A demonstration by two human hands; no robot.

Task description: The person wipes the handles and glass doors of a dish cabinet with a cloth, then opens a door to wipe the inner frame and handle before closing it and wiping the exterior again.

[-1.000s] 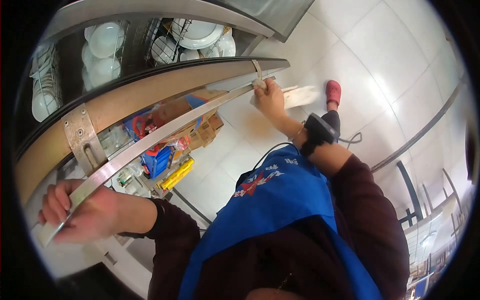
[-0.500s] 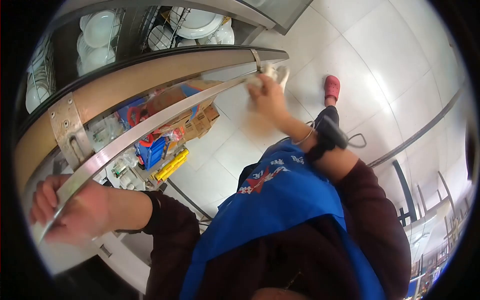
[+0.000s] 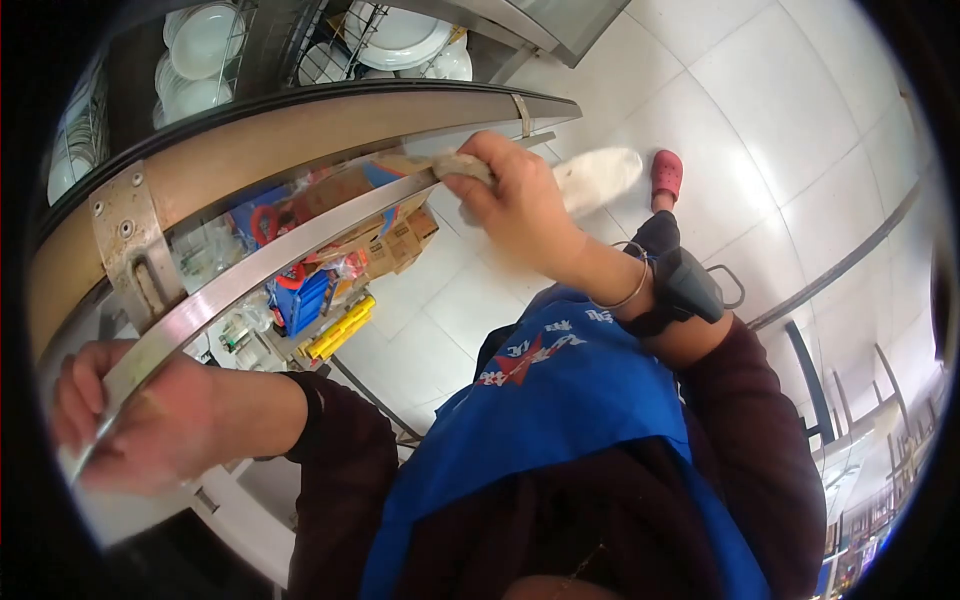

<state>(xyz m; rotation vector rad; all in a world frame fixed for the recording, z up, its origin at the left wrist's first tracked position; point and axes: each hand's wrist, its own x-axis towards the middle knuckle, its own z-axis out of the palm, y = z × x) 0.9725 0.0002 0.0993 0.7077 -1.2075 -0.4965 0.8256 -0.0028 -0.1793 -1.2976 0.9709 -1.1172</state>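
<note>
My left hand (image 3: 140,420) is closed around the near end of a long, flat metal strip (image 3: 270,258) at the left. The strip runs up and away, beside the wooden-coloured front edge (image 3: 330,130) of a cabinet. My right hand (image 3: 520,195) pinches a whitish cloth (image 3: 600,178) against the strip, past its middle. Part of the cloth wraps over the strip under my fingers, and its loose end trails out behind the hand. A metal bracket (image 3: 135,240) joins the cabinet edge close to my left hand.
White plates (image 3: 207,42) stand in wire racks inside the cabinet. Below the strip are cardboard boxes (image 3: 400,240), a blue plastic basket (image 3: 300,303) and yellow items (image 3: 340,327). My foot in a red clog (image 3: 666,172) rests on the tiled floor (image 3: 750,130).
My right hand has slid the cloth along the strip, from near the far end toward my left hand. The cloth's loose end now stretches out behind it. My left hand keeps its hold.
</note>
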